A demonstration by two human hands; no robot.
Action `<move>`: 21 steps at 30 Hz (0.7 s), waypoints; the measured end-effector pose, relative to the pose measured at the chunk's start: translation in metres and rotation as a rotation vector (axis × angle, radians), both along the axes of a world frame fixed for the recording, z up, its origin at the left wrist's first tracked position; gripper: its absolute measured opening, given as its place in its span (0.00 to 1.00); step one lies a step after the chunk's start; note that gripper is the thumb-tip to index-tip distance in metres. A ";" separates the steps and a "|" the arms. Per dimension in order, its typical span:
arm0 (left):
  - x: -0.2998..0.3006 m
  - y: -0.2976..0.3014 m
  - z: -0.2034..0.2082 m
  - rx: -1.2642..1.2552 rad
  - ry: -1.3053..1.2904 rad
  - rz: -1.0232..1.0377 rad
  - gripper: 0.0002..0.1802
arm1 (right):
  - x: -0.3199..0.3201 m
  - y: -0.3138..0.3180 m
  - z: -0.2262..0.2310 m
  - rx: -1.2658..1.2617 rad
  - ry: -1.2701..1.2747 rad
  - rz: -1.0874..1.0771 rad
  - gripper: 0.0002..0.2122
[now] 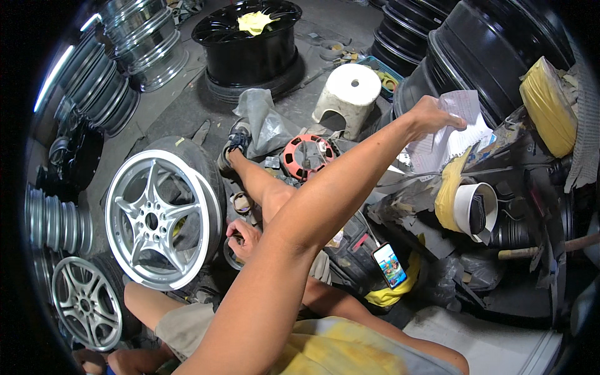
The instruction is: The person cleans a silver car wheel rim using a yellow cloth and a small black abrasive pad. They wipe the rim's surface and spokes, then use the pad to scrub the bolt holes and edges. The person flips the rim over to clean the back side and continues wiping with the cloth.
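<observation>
Head view: thin, creased white paper (462,104) in left hand (430,116).

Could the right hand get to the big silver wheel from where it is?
Probably yes: the right hand looks close to the big silver wheel, and nothing obvious blocks the gap, though the left forearm crosses over the right arm.

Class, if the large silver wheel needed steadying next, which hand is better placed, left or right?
Probably the right: the right hand, fingers curled, appears nearer the large silver wheel, while the outstretched left hand holds paper.
</observation>
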State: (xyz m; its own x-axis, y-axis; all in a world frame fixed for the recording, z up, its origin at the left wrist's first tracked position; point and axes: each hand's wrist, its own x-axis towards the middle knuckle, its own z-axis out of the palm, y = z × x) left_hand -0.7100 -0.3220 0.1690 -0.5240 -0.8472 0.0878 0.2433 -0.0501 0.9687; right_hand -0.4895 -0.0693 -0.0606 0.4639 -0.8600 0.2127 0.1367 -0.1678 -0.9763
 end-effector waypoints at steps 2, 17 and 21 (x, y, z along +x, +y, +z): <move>-0.001 -0.001 0.001 0.052 0.039 -0.013 0.21 | -0.001 0.000 -0.007 0.019 -0.028 -0.004 0.08; 0.003 -0.001 0.020 0.331 -0.078 0.052 0.21 | -0.004 -0.001 -0.024 -0.003 -0.005 0.038 0.10; 0.002 -0.010 0.003 0.339 -0.062 -0.016 0.22 | 0.001 -0.001 -0.031 0.036 -0.032 0.027 0.10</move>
State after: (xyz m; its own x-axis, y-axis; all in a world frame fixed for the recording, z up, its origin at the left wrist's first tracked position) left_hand -0.7076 -0.3322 0.1725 -0.5330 -0.8143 -0.2298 0.1806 -0.3748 0.9093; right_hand -0.4882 -0.0702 -0.0914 0.4806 -0.8545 0.1969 0.1724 -0.1281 -0.9767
